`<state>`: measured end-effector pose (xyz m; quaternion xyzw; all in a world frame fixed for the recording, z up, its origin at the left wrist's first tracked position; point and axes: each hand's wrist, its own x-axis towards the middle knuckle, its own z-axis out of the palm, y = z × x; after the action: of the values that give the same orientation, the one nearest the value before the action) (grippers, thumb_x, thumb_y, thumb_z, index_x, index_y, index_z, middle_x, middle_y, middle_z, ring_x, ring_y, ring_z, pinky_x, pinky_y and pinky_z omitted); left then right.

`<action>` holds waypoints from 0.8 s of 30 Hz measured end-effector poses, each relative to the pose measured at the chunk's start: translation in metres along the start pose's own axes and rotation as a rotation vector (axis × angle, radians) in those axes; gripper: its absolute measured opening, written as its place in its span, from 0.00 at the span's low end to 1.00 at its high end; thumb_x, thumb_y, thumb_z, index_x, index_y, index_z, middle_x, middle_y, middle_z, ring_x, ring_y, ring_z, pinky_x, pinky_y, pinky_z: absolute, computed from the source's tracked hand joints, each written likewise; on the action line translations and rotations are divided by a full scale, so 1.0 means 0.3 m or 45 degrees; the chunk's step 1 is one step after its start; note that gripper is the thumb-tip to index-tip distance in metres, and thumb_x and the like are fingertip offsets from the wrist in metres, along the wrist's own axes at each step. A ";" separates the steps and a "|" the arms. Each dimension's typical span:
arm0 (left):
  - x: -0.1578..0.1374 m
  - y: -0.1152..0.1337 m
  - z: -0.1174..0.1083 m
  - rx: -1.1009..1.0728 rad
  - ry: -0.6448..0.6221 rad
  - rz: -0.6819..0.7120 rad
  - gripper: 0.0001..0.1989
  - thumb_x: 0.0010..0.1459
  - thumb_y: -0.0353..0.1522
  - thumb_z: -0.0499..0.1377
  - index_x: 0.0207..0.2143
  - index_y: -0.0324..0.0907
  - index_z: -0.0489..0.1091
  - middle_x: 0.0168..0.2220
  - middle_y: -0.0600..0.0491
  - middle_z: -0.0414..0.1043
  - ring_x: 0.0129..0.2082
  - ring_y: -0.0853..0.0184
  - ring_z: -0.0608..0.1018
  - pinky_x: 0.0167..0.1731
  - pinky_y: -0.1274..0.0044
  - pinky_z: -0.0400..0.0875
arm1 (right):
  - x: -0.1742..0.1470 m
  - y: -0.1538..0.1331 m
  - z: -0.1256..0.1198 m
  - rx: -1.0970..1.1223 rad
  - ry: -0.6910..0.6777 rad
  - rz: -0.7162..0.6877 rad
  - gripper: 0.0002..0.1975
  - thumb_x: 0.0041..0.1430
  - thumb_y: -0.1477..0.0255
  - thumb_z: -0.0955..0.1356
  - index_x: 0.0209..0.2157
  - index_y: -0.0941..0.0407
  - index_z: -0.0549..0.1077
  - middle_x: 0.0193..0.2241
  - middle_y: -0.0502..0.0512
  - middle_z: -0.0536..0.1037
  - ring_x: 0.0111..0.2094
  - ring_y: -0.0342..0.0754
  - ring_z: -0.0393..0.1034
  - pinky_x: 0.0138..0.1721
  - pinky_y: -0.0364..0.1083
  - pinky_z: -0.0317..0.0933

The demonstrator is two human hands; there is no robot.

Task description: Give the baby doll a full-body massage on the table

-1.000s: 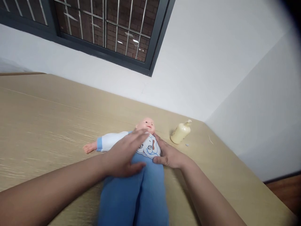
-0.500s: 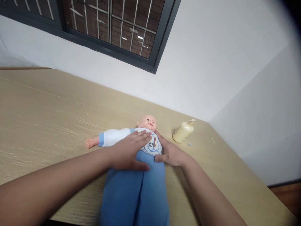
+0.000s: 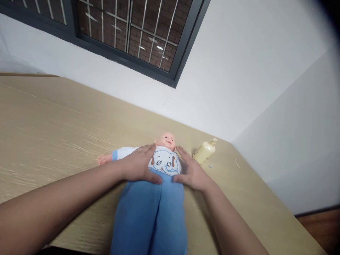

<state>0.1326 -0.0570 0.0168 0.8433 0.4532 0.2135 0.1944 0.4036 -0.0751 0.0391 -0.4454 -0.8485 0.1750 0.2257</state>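
Note:
A baby doll (image 3: 164, 163) lies on its back, head away from me, in a white and blue top with an elephant face and blue trousers (image 3: 148, 212). My left hand (image 3: 139, 164) rests on the left side of its chest, thumb stretched toward the waist and fingers extended. On the other side, my right hand (image 3: 193, 173) lies along the doll's flank with thumb and fingers apart. Between the hands the elephant print shows fully. The doll's left-side arm (image 3: 106, 157) reaches out sideways; its other arm is hidden.
A cream pump bottle (image 3: 205, 152) stands right of the doll, just past my right hand. Near it lie a small blue bit (image 3: 210, 166) and a thin pale strand (image 3: 237, 162). The wooden table (image 3: 53, 124) meets a white wall below a barred window (image 3: 132, 32).
My left hand has slid left off the middle of the chest, uncovering the elephant face. My right hand has shifted slightly outward, its fingers more apart from the doll.

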 end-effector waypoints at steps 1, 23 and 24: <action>0.000 0.002 0.002 0.015 -0.030 -0.012 0.63 0.38 0.62 0.66 0.69 0.39 0.53 0.69 0.34 0.52 0.68 0.38 0.57 0.62 0.55 0.56 | -0.002 -0.037 0.024 -0.067 0.124 -0.005 0.53 0.51 0.44 0.72 0.70 0.53 0.52 0.70 0.64 0.53 0.71 0.65 0.44 0.68 0.66 0.44; -0.002 0.009 0.000 -0.014 -0.102 -0.075 0.68 0.38 0.64 0.64 0.72 0.38 0.44 0.72 0.34 0.43 0.70 0.37 0.49 0.64 0.51 0.52 | 0.001 0.021 -0.028 0.026 -0.382 0.105 0.44 0.64 0.50 0.65 0.72 0.45 0.37 0.73 0.53 0.39 0.73 0.58 0.35 0.70 0.65 0.40; -0.002 0.007 -0.001 -0.017 -0.100 -0.072 0.68 0.38 0.64 0.64 0.73 0.38 0.44 0.72 0.34 0.42 0.70 0.37 0.49 0.64 0.51 0.52 | 0.004 0.026 -0.038 0.067 -0.401 0.089 0.46 0.63 0.50 0.67 0.72 0.46 0.38 0.73 0.54 0.41 0.73 0.58 0.37 0.69 0.65 0.42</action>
<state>0.1336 -0.0585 0.0181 0.8367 0.4673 0.1777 0.2235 0.4144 -0.0689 0.0452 -0.4356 -0.8525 0.2726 0.0951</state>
